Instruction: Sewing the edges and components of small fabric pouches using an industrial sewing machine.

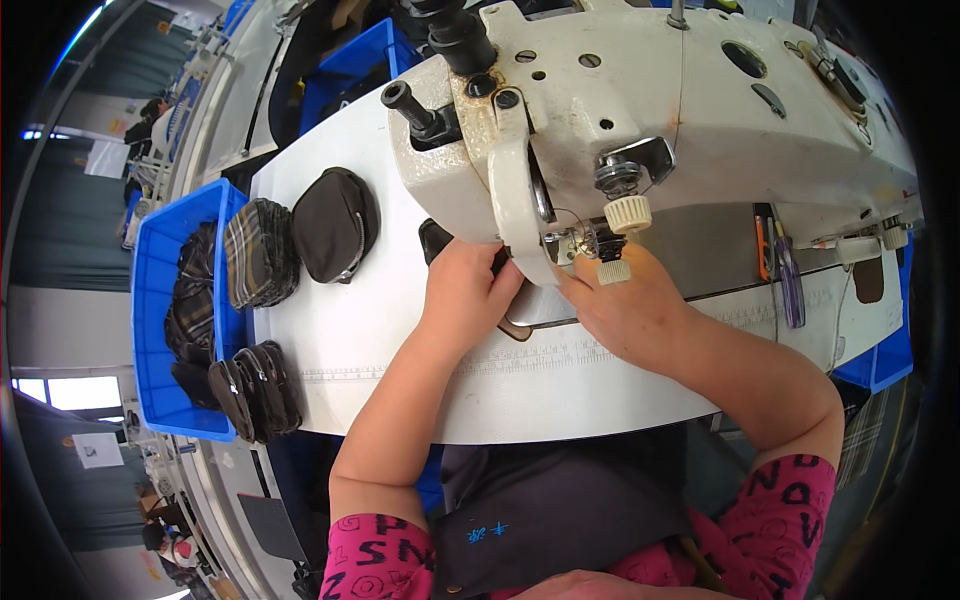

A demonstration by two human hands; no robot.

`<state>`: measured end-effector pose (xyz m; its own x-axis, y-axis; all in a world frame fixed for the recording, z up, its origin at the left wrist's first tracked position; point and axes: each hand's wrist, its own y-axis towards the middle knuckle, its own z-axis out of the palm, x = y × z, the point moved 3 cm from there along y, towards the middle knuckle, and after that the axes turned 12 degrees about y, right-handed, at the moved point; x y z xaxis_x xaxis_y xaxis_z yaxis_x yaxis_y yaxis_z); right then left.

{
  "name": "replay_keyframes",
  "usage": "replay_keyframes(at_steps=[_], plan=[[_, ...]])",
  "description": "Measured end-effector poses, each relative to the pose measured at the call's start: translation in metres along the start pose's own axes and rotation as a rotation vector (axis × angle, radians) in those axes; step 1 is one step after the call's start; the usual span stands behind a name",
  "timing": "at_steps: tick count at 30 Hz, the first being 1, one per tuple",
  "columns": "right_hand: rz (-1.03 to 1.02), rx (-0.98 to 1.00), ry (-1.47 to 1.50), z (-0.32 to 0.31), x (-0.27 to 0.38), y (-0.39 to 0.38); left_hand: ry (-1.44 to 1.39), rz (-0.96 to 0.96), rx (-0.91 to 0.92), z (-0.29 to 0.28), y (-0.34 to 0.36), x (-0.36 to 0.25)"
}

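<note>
My left hand (468, 288) is closed at the left side of the sewing machine's needle area, thumb and fingers together on a dark fabric piece (434, 240) that pokes out past the knuckles. Most of that piece is hidden by the hand and the machine head. On the other side of the needle area lies my right hand (632, 308), bent inward under the tension knobs (628, 214). Its fingertips are hidden behind the machine, so what they touch does not show. The white sewing machine (570, 95) stands over both hands.
Left on the white table (400, 400) lies a dark zippered pouch (335, 225). Beside it are stacked plaid pieces (262, 252) and dark pouches (256, 390), near a blue bin (150, 330). A purple-handled screwdriver (790, 285) and an orange-handled tool (764, 245) lie right.
</note>
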<state>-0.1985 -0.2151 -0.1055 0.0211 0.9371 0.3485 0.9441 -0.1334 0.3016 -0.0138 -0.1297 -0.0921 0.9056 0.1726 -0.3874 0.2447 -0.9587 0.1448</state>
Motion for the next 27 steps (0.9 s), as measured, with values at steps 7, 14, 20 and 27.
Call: replay_keyframes(at_steps=[7,14,20,27], plan=[[0.007,-0.074,0.022,-0.002,0.001,0.0,0.357,0.343,-0.333,-0.003,-0.007,-0.016],[0.034,-0.038,0.084,0.0,-0.002,0.001,0.409,0.319,-0.324,-0.006,-0.014,-0.026],[0.018,-0.084,0.03,-0.001,0.001,0.003,0.439,0.254,-0.329,0.002,-0.008,-0.023],[0.043,-0.017,0.018,0.001,0.0,0.001,0.439,0.291,-0.341,-0.007,-0.009,-0.027]])
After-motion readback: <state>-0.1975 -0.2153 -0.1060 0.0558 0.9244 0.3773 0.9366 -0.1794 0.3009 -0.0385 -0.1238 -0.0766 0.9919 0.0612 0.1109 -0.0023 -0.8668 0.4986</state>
